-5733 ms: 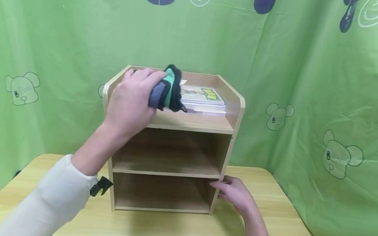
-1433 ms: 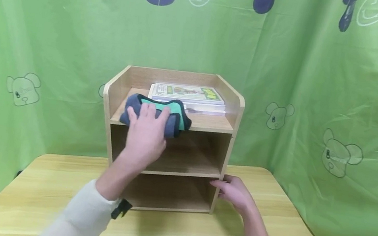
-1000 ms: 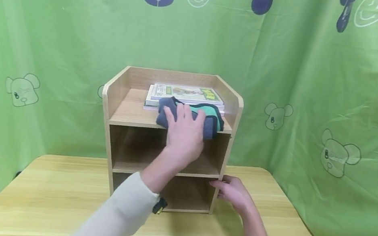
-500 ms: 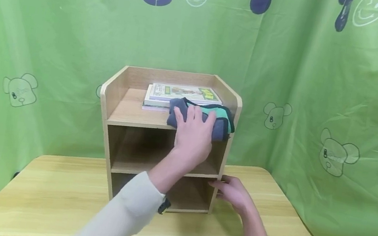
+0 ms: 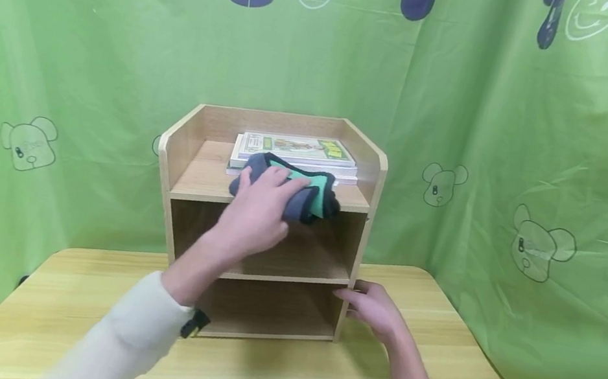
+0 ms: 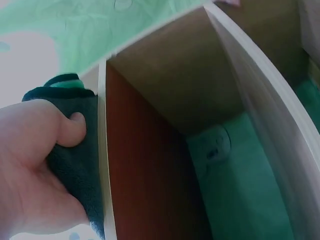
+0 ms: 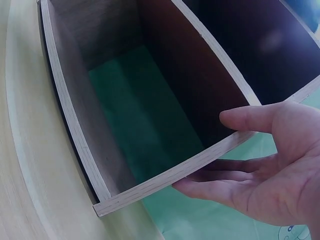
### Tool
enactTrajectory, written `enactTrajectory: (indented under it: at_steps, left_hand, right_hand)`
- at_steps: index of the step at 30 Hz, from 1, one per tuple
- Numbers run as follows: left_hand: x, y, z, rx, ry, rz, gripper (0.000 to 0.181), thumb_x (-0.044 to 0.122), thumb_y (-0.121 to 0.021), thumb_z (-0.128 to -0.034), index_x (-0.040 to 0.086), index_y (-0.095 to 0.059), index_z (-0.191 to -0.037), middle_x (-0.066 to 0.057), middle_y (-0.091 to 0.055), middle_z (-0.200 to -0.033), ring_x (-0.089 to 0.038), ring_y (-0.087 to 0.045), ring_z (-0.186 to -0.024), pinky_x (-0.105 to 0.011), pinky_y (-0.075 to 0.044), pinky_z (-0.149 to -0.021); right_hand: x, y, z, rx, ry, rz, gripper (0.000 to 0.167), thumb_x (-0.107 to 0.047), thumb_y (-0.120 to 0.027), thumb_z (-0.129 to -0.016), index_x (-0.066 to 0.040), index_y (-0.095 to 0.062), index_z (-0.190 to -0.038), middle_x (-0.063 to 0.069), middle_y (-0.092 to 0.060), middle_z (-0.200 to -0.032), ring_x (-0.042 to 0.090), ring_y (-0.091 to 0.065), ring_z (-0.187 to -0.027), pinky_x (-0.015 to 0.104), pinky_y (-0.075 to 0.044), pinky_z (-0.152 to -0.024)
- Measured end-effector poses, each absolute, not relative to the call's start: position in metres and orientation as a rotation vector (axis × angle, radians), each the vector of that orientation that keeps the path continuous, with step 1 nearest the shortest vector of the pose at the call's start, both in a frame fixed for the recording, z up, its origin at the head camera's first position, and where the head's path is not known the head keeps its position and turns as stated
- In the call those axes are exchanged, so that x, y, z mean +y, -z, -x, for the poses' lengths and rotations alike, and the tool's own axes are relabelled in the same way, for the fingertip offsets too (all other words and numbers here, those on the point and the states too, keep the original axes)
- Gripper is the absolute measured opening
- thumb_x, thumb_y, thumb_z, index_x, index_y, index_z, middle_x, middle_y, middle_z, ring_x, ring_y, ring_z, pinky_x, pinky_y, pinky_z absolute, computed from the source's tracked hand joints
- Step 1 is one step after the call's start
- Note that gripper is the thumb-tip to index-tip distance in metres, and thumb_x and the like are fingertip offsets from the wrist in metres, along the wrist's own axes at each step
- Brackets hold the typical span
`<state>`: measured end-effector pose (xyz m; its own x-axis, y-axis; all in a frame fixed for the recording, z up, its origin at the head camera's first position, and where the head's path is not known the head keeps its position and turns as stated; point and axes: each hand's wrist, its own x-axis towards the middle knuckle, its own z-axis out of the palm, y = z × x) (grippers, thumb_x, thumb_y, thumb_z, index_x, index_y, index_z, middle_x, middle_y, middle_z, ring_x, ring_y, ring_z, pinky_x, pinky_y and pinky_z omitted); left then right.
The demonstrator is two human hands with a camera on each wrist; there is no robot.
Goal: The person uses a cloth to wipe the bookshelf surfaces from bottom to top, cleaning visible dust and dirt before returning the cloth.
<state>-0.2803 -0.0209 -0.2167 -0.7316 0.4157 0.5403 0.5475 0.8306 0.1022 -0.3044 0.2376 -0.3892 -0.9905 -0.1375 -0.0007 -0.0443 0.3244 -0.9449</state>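
Note:
A folded cloth [image 5: 317, 195], blue-grey and green with dark edging, lies at the front edge of the shelf unit's top board. My left hand [image 5: 256, 212] grips it from the near side, thumb bent against the fabric in the left wrist view, where the cloth [image 6: 80, 150] touches the board's edge. The wooden shelf unit [image 5: 285, 278] stands upright on the table. Low on its right side panel my right hand [image 5: 375, 308] holds on; in the right wrist view its thumb lies inside the panel and its fingers outside.
A stack of books [image 5: 298, 149] lies at the back of the top board, behind the cloth. Raised walls bound that board at the back and sides. Green printed curtains [image 5: 123, 58] surround the wooden table [image 5: 94, 289].
The left hand was lifted with the cloth at first, then lowered it to the board and slid it right. In the last half second it slid back left. The right hand stays put.

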Motion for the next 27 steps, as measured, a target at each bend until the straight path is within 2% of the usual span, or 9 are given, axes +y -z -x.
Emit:
enactTrajectory:
  at_steps: [8,18,22,27]
  left_hand:
    - [-0.075,0.213,0.282,-2.504,0.372,0.752,0.075,-0.006,-0.066,-0.0706,0.019,-0.057,-0.141,-0.006,-0.058,-0.139,-0.024,-0.046,-0.137,-0.071,-0.012,-0.119]
    - [-0.109,0.211,0.285,-2.522,0.317,0.679,0.069,-0.006,-0.062,-0.0748,0.014,-0.057,-0.14,-0.012,-0.059,-0.139,-0.03,-0.044,-0.138,-0.069,-0.016,-0.118]
    - [-0.104,0.209,0.281,-2.557,0.297,0.636,0.071,-0.005,-0.064,-0.0776,0.015,-0.053,-0.145,-0.017,-0.052,-0.147,-0.033,-0.04,-0.143,-0.069,-0.014,-0.119]
    - [-0.09,0.206,0.266,-2.61,0.216,0.525,0.081,0.004,-0.074,-0.0795,0.014,-0.043,-0.153,-0.029,-0.035,-0.158,-0.045,-0.028,-0.148,-0.07,-0.011,-0.12]
  right_hand:
    - [0.236,0.389,0.305,2.516,1.757,0.153,0.066,-0.021,-0.065,-0.096,0.018,-0.04,-0.143,0.035,-0.048,-0.145,0.047,-0.05,-0.134,0.05,-0.049,-0.106]
    - [0.235,0.388,0.305,2.532,1.742,0.139,0.067,-0.021,-0.066,-0.095,0.017,-0.041,-0.143,0.034,-0.05,-0.144,0.047,-0.052,-0.132,0.051,-0.049,-0.106]
    - [0.235,0.389,0.306,2.541,1.737,0.145,0.066,-0.021,-0.066,-0.095,0.018,-0.042,-0.142,0.034,-0.051,-0.143,0.047,-0.053,-0.131,0.051,-0.049,-0.106]
    - [0.237,0.391,0.309,2.544,1.744,0.126,0.064,-0.021,-0.066,-0.094,0.016,-0.044,-0.141,0.033,-0.051,-0.143,0.047,-0.053,-0.131,0.051,-0.048,-0.107]
